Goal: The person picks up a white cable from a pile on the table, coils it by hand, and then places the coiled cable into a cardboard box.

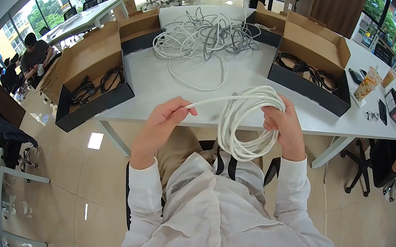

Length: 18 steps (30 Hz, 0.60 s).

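A thick coil of white cable [231, 129] hangs from my right hand [287, 123], whose fingers are wrapped round its upper right side. From the top of the coil one strand runs left to my left hand [168, 118], pinched between thumb and fingers. Both hands are held in front of the table edge, above my lap. Behind them on the white table [142, 80] lies a loose tangle of white and grey cables [196, 39], one loop reaching toward me.
Open black boxes hold black cables: one at the left [94, 101], one at the right [309, 87]. More open boxes stand behind. At the right are a patterned cup [368, 84], phones and glasses [372, 116]. Other people sit at far left and far right.
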Available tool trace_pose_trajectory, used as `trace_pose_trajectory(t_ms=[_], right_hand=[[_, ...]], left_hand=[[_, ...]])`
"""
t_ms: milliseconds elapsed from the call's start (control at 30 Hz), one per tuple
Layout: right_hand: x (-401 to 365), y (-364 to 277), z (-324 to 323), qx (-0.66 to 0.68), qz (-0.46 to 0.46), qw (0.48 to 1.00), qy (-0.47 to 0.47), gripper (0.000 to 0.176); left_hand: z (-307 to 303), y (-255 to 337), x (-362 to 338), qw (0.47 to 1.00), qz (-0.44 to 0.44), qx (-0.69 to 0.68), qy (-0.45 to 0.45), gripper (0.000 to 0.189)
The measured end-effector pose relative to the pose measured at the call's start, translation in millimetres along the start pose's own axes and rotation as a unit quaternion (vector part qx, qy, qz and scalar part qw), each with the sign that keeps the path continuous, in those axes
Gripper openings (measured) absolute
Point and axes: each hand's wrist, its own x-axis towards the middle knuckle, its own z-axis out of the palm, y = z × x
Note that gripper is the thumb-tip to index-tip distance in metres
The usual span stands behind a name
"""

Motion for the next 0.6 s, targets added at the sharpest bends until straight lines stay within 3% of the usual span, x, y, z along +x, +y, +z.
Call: trace_pose_trajectory(t_ms=[67,167,267,367,467,600], right_hand=[[-3,-2,8,0.003,0.002,1.0,-0.004,0.008],[-5,-4,15,0.015,0.016,1.0,-0.004,0.008],[-2,-1,9,0.035,0.016,0.999,0.005,0.01],[2,0,7,-0.043,-0.018,0.997,0.066,0.015],[3,1,7,-0.038,-0.011,0.998,0.05,0.016],[-4,-5,15,0.03,0.041,0.999,-0.003,0.018]], left_hand=[[16,-26,9,0.992,0.077,0.079,0.058,0.024],[51,-36,10,0.994,0.053,0.065,0.065,0.026],[62,-42,10,0.978,-0.11,-0.173,0.036,0.029],[67,-37,15,0.949,-0.124,-0.287,0.038,0.032],[72,-51,20,0.928,-0.094,-0.356,0.047,0.032],[75,-63,27,0.943,-0.102,-0.301,0.094,0.029]])
